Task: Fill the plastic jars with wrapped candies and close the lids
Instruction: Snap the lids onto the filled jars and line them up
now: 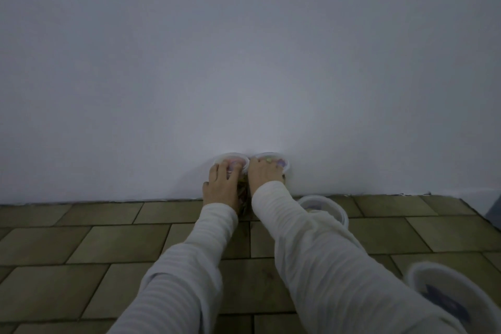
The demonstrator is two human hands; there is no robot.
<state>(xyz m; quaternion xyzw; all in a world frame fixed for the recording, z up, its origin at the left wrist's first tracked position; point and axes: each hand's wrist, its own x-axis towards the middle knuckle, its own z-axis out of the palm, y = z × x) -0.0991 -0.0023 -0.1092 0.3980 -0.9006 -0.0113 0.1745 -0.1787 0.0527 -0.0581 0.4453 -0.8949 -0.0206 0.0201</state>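
left hand (221, 187): fingers curled over the lid of the left jar (233, 164)
right hand (264, 172): grips the top of the right jar (273, 161)
jars: side by side, touching the wall (244, 62) at the floor's (81, 252) far edge

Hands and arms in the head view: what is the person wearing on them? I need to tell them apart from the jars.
Both arms are covered to the wrist by long, loose, off-white sleeves with faint horizontal ribbing or stripes: left sleeve, right sleeve. The left hand and right hand are bare, with no gloves. No watch or bracelet shows; the dim picture is too soft to rule out a ring.
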